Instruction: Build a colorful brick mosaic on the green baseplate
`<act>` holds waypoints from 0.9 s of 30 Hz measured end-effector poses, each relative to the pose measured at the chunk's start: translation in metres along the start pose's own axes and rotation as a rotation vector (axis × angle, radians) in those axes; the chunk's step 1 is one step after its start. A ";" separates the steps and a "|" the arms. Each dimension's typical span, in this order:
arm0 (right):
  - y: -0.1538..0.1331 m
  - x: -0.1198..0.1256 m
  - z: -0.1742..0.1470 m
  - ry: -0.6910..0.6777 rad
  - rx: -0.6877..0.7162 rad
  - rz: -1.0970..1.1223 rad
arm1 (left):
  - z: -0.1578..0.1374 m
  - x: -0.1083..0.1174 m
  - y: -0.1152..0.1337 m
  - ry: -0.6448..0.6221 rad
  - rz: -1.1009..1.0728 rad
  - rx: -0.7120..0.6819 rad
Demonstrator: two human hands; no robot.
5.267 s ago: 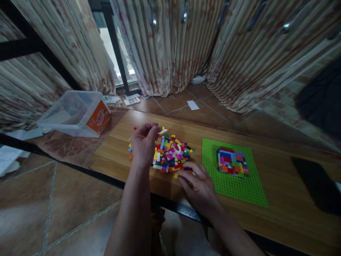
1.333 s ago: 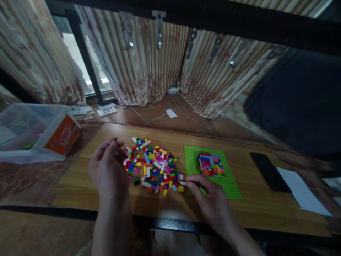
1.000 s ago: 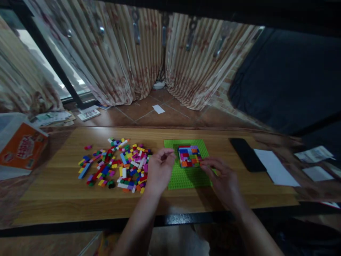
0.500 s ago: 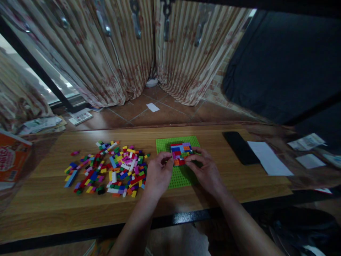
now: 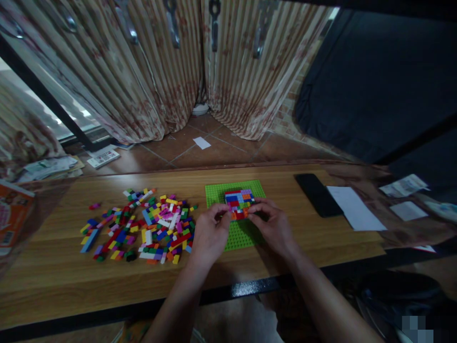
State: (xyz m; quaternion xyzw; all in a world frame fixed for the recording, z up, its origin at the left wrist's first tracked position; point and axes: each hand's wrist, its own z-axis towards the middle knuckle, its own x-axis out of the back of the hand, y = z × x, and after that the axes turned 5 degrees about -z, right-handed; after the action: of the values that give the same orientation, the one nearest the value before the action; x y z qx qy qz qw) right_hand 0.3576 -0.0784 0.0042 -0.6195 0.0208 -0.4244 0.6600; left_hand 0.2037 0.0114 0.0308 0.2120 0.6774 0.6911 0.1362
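The fingers of the left hand and right hand cover the near corners of the multicoloured block of plastic bricks on the studded green plastic baseplate; both sets curl in narrowly — whether either pinches a brick, I cannot tell. An orange printed panel is cut off at the left edge. Loose coloured bricks spread over the brown wood-grained surface, with striped beige curtains beyond.
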 end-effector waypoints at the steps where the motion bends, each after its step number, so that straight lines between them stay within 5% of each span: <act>1: 0.000 -0.001 0.000 0.005 -0.005 0.009 | 0.000 0.000 0.000 -0.007 0.003 0.000; 13: -0.005 -0.003 -0.002 0.026 -0.045 0.030 | 0.000 0.002 -0.001 -0.011 0.042 -0.037; 21: -0.005 0.000 0.004 0.104 -0.192 0.219 | 0.007 0.029 0.007 0.097 0.045 -0.013; 27: -0.001 -0.006 0.005 0.089 -0.162 0.088 | 0.007 0.033 0.007 0.113 -0.002 -0.018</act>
State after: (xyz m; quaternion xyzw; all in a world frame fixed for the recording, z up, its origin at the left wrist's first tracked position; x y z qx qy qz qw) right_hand 0.3559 -0.0707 0.0030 -0.6501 0.1114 -0.4188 0.6242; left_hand 0.1788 0.0325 0.0413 0.1709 0.6780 0.7078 0.1005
